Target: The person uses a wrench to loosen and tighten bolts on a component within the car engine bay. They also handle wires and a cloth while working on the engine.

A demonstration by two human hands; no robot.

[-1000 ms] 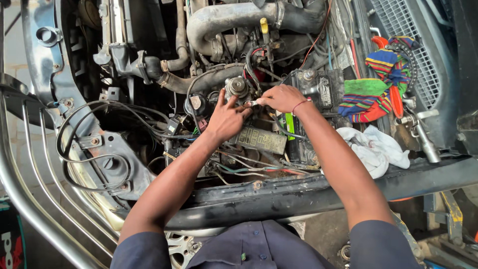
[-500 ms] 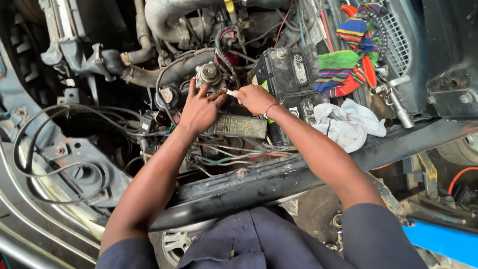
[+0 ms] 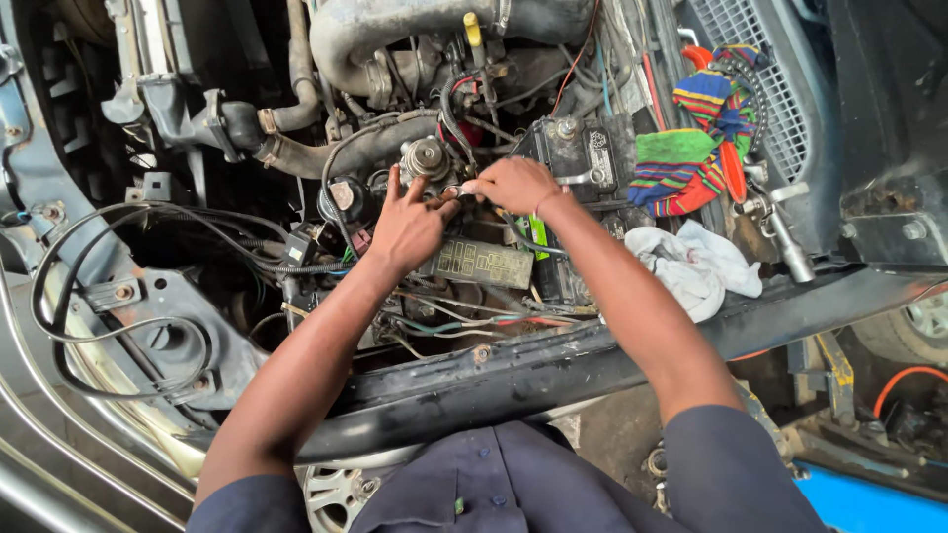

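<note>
Here the left hand (image 3: 410, 225) rests spread beside the round metal fitting (image 3: 428, 156) deep in the engine bay, and the right hand (image 3: 513, 185) pinches a thin tool (image 3: 460, 190). The fitting looks rigid, greasy and fixed, best gripped around its rim.

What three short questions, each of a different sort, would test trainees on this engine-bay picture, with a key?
1. True or false: the left hand rests on the white cloth.
2. Which lies nearest the right hand? A) the wheel B) the battery C) the blue floor
3. Fill in: the striped cloth lies to the ____ of the battery, as the picture shows it.

Key
1. False: it rests by the round metal part, fingers spread.
2. B
3. right
</note>
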